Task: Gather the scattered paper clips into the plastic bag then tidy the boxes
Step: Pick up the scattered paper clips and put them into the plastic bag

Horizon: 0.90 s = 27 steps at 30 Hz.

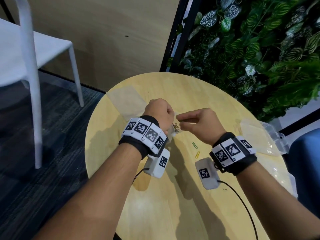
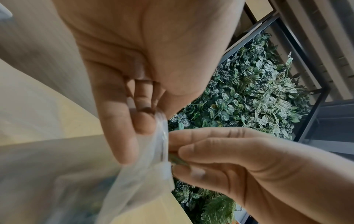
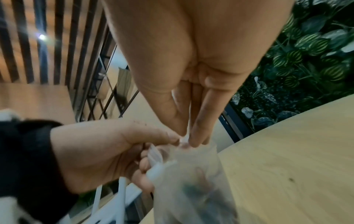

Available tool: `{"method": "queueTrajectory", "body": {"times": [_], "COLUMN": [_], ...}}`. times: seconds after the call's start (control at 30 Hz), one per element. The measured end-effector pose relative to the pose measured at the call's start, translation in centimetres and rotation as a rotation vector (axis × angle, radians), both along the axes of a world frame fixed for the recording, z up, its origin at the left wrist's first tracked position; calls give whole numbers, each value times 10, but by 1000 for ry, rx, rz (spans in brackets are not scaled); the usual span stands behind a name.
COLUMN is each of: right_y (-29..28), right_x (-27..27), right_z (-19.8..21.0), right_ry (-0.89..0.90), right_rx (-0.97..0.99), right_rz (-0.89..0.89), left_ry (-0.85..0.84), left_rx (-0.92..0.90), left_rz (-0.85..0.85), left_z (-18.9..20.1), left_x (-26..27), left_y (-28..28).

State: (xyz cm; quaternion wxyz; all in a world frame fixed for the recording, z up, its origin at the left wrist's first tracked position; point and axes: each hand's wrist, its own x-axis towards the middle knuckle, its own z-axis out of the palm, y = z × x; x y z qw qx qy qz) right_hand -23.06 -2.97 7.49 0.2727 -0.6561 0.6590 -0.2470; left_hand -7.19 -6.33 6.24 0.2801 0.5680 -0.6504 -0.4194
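Observation:
My left hand (image 1: 168, 114) grips the top edge of a small clear plastic bag (image 1: 174, 131) above the round wooden table (image 1: 155, 196). Dark paper clips lie bunched inside the bag. My right hand (image 1: 180, 120) pinches a green paper clip (image 2: 177, 159) between thumb and fingers right at the bag's mouth (image 3: 184, 145). In the right wrist view the right fingertips (image 3: 195, 141) touch the bag's opening while the left hand (image 3: 134, 151) holds it. Two loose clips lie on the table under my hands, one green (image 1: 195, 145) and one yellow (image 1: 197, 154).
Clear plastic boxes (image 1: 275, 135) and a flat clear bag (image 1: 256, 137) sit at the table's right edge. Another flat clear sheet or bag (image 1: 128, 99) lies at the far left of the table. A white chair (image 1: 34, 54) stands left; a leafy wall (image 1: 259, 49) rises behind.

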Motion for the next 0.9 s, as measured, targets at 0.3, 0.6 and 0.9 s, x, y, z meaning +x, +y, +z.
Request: {"method": "queueTrajectory", "body": {"times": [0.3,0.6,0.9], "right_y": [2,41,91], "right_x": [-13,-51,-59], "right_z": [0,-68,-100], "right_ry": [-394,607,889], "right_rx": [-44,226,-98], "right_rz": [-76,368,456], "left_ry": [15,3,-14], "left_rx": [9,3,-5], "left_rz": [-1,2,12], "left_z": [0,0,1], "left_x": [0,4,4], "left_y": [-1,-4,0]}}
